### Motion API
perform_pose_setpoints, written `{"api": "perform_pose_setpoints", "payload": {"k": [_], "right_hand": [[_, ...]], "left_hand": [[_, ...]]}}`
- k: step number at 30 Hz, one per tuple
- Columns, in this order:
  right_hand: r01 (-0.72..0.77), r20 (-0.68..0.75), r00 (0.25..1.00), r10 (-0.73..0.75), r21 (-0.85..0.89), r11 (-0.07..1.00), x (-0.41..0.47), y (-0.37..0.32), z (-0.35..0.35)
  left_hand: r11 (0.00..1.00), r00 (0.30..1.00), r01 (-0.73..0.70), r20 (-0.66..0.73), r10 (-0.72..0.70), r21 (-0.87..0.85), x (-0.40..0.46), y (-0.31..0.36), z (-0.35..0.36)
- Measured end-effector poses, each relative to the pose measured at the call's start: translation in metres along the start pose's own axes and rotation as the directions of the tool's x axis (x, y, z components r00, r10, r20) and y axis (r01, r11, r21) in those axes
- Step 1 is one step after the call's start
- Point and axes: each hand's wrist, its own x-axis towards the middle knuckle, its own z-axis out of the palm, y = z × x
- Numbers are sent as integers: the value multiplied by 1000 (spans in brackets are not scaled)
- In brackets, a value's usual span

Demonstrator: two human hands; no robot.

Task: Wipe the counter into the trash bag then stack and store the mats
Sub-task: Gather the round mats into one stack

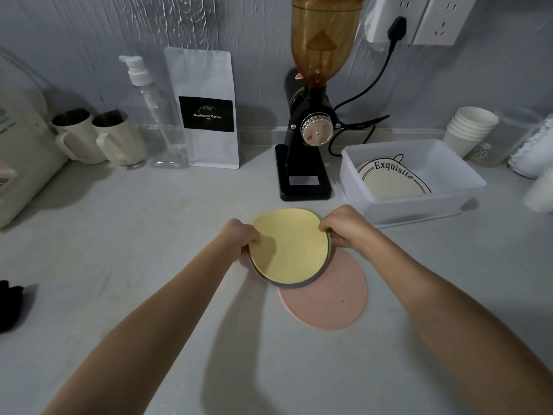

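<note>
Yellow is the top colour of a small stack of round mats (288, 248) that the person holds from both sides, raised a little at the far edge above the grey tabletop (134, 235). Under the yellow mat, a dark grey rim and a sliver of green show, so the stack has at least three layers. The left hand (244, 239) pinches the stack's left edge, thumb on top. The right hand (344, 226) is closed on the right edge, fingers curled over the rim. A pink mat (329, 298) lies flat on the tabletop, partly under the near right side of the stack. Just beyond the right hand stands a clear plastic box (419, 202) with a cream mat printed "Exquisite" (392, 181) inside. A black coffee grinder (305, 163) stands behind the stack.
</note>
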Motion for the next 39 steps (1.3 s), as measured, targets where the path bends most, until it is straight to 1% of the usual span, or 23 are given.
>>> {"api": "perform_pose_setpoints", "payload": {"k": [3, 7, 10, 14, 17, 19, 21, 25, 26, 29, 31, 34, 37, 39], "right_hand": [[44, 3, 999, -44, 23, 999, -4, -4, -5], [71, -16, 997, -70, 70, 995, -15, -6, -22], [53, -7, 999, -53, 74, 996, -26, 1, -36], [8, 18, 1000, -9, 29, 1000, -40, 24, -44], [-48, 43, 998, 46, 37, 998, -47, 45, -44], [-86, 60, 995, 82, 51, 995, -51, 59, -42], [-111, 44, 993, 109, 41, 993, -53, 70, -41], [-105, -68, 992, 105, 9, 994, -50, 76, -46], [-110, -75, 991, 111, 14, 994, -50, 76, -48], [-136, -31, 990, 137, 47, 990, -53, 78, -48], [-139, -6, 990, 139, 64, 988, -54, 78, -43], [-115, -50, 992, 116, 30, 993, -55, 80, -37], [-109, -66, 992, 110, 31, 994, -56, 81, -36], [-109, -64, 992, 110, 15, 994, -57, 81, -35]], "left_hand": [[1000, 1000, -11, 28, 12, -12, -9, 6, -2], [994, 994, -71, 73, 77, -85, -28, 15, -5], [995, 988, -89, 120, 95, -54, -41, 14, -2], [999, 981, -52, 187, 50, 2, -51, -1, 13], [999, 980, -31, 198, 22, 43, -53, -17, 26], [994, 984, -45, 177, 28, 95, -51, -29, 33], [988, 992, -67, 118, 50, 142, -49, -38, 38], [967, 997, -75, 18, 73, 242, -48, -44, 37], [958, 998, -67, 0, 70, 279, -50, -43, 37], [939, 996, -63, -37, 81, 339, -56, -37, 35], [943, 997, -59, -34, 74, 327, -56, -36, 36], [973, 998, -55, 6, 55, 223, -55, -36, 36], [993, 999, -32, 41, 28, 113, -53, -36, 35], [995, 998, -28, 57, 23, 99, -51, -36, 36]]}}
